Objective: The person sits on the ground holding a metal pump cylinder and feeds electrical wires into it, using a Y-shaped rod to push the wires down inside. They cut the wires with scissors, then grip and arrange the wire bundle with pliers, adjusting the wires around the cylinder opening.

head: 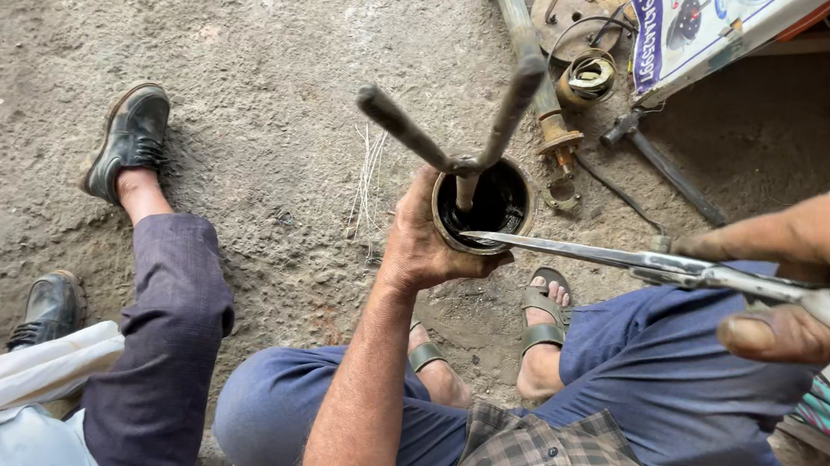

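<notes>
My left hand (421,246) grips the rim of an upright metal cylinder (485,207) whose inside is black and oily. A forked metal tool (459,135) with two arms stands in the cylinder's opening. My right hand (801,276) holds long-nosed pliers (625,260), and their tips reach the near rim of the cylinder. Both hands are greasy. My knees in blue trousers frame the cylinder, with my sandalled feet (543,313) on the ground below it.
Another person sits at my left, with dark trousers (163,342) and black shoes (131,139). A long metal shaft (538,77), a coil part (588,76), a hammer-like tool (664,167) and a printed board (706,30) lie on the rough concrete floor beyond.
</notes>
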